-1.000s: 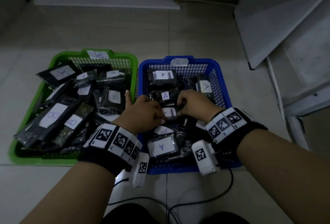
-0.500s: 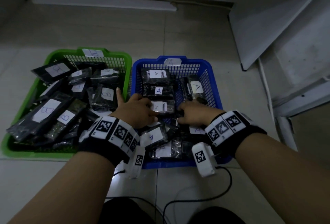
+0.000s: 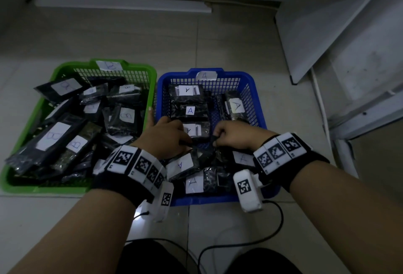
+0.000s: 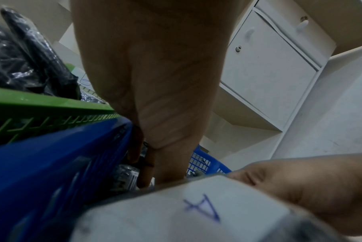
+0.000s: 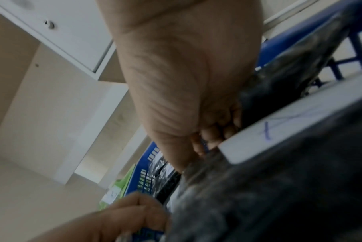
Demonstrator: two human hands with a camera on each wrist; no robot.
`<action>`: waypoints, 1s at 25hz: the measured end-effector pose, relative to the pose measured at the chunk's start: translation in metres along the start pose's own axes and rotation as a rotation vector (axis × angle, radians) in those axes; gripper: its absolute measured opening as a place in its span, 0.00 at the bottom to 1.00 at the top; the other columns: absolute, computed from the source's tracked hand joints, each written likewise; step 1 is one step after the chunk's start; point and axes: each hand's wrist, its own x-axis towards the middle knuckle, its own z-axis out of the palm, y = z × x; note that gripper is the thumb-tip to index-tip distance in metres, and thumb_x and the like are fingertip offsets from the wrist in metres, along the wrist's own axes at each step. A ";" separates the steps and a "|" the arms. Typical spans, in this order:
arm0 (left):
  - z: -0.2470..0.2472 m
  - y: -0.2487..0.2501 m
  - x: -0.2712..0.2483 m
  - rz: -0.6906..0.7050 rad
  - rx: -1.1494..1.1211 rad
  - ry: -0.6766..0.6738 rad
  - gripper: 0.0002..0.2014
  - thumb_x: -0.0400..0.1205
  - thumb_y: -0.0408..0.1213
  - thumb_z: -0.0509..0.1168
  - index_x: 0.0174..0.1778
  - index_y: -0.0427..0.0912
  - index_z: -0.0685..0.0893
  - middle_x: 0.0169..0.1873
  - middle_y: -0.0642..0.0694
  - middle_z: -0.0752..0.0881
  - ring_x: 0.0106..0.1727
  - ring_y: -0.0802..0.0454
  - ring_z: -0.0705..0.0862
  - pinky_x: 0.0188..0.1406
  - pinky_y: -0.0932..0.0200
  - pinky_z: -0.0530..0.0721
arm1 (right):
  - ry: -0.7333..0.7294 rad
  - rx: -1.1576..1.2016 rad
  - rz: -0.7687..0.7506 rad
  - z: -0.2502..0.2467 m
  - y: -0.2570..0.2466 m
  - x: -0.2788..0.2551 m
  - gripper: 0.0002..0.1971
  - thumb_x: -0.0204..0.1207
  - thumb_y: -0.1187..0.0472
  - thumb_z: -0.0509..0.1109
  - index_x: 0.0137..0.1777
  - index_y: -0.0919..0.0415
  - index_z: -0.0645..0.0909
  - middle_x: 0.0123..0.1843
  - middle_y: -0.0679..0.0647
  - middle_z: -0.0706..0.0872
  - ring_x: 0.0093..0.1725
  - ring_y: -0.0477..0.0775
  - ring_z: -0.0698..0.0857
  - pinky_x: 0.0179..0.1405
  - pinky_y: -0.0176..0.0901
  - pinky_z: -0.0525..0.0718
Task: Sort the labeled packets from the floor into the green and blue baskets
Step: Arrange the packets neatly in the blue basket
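Both of my hands are down in the blue basket (image 3: 250, 77), which holds several black packets with white "A" labels. My left hand (image 3: 184, 140) and right hand (image 3: 216, 139) each pinch an edge of one black "A" packet (image 3: 197, 130) lying between them in the basket's middle. My left index finger (image 3: 150, 113) sticks out straight along the gap between the baskets. The green basket (image 3: 65, 66) on the left is piled with "B" packets (image 3: 52, 136). In the right wrist view the curled fingers (image 5: 215, 131) press on dark packets beside an "A" label (image 5: 296, 124).
Both baskets stand side by side on a pale tiled floor (image 3: 196, 33). White cabinets (image 3: 340, 22) rise at the back and right. Black cables (image 3: 272, 230) trail on the floor near my knees. Another "A" packet (image 4: 196, 209) lies just under my left wrist.
Both hands stay on the same packet in the blue basket, and the right hand has slid slightly nearer to me. The head view has shifted a little.
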 end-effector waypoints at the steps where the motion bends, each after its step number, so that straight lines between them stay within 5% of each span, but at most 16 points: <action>1: -0.002 -0.001 -0.001 0.004 0.002 -0.009 0.14 0.82 0.59 0.56 0.63 0.71 0.78 0.65 0.58 0.73 0.73 0.46 0.64 0.72 0.23 0.31 | 0.061 0.050 -0.003 -0.001 0.003 0.000 0.10 0.72 0.56 0.75 0.51 0.55 0.80 0.43 0.48 0.81 0.48 0.51 0.80 0.48 0.42 0.77; 5: -0.008 -0.002 0.007 0.082 -0.053 0.028 0.16 0.82 0.55 0.60 0.65 0.60 0.80 0.65 0.55 0.80 0.72 0.45 0.71 0.78 0.33 0.37 | 0.235 0.271 -0.020 0.000 0.009 -0.005 0.09 0.71 0.58 0.77 0.49 0.57 0.84 0.41 0.51 0.86 0.44 0.51 0.85 0.51 0.45 0.82; 8: -0.011 0.017 0.017 0.133 -0.423 0.000 0.27 0.81 0.53 0.63 0.76 0.53 0.69 0.66 0.49 0.83 0.68 0.47 0.78 0.74 0.51 0.67 | 0.239 0.303 -0.048 0.001 0.010 -0.014 0.10 0.75 0.62 0.73 0.56 0.59 0.87 0.54 0.54 0.89 0.53 0.48 0.85 0.58 0.36 0.81; 10: -0.009 0.028 0.022 0.129 -0.490 -0.021 0.29 0.81 0.50 0.65 0.77 0.52 0.67 0.67 0.46 0.82 0.67 0.48 0.79 0.65 0.59 0.73 | 0.229 0.184 -0.020 -0.005 0.013 -0.023 0.14 0.76 0.61 0.72 0.61 0.58 0.85 0.62 0.54 0.86 0.58 0.47 0.82 0.53 0.27 0.76; 13: -0.007 0.035 0.026 0.103 -0.527 -0.057 0.24 0.81 0.48 0.65 0.73 0.51 0.72 0.67 0.47 0.81 0.65 0.50 0.80 0.60 0.63 0.72 | 0.079 -0.186 0.081 -0.014 0.017 -0.032 0.23 0.77 0.53 0.70 0.72 0.54 0.76 0.73 0.54 0.78 0.68 0.54 0.78 0.56 0.34 0.72; 16: -0.008 0.040 0.028 0.074 -0.531 -0.102 0.23 0.79 0.54 0.65 0.67 0.49 0.72 0.65 0.46 0.82 0.60 0.48 0.81 0.59 0.58 0.76 | -0.046 -0.294 0.103 -0.010 0.013 -0.035 0.29 0.78 0.56 0.69 0.78 0.53 0.68 0.76 0.56 0.74 0.71 0.57 0.76 0.56 0.36 0.72; 20: -0.008 0.044 0.028 0.068 -0.534 -0.146 0.23 0.79 0.53 0.66 0.65 0.46 0.71 0.64 0.44 0.81 0.56 0.48 0.80 0.55 0.58 0.77 | 0.118 -0.200 0.131 -0.012 0.016 -0.046 0.31 0.72 0.64 0.73 0.76 0.56 0.69 0.70 0.58 0.78 0.65 0.58 0.79 0.50 0.35 0.73; 23: -0.008 0.045 0.027 0.084 -0.557 -0.137 0.21 0.80 0.48 0.67 0.67 0.48 0.72 0.62 0.44 0.81 0.53 0.49 0.79 0.54 0.58 0.76 | 0.415 0.066 0.090 -0.015 0.025 -0.063 0.21 0.68 0.67 0.74 0.62 0.56 0.78 0.52 0.52 0.84 0.50 0.52 0.82 0.36 0.32 0.72; 25: -0.006 0.047 0.029 0.089 -0.553 -0.126 0.19 0.80 0.46 0.66 0.66 0.49 0.73 0.61 0.44 0.82 0.55 0.48 0.81 0.58 0.56 0.78 | 0.427 0.244 0.033 -0.012 0.027 -0.076 0.16 0.66 0.67 0.75 0.52 0.52 0.81 0.45 0.50 0.84 0.42 0.48 0.82 0.35 0.33 0.75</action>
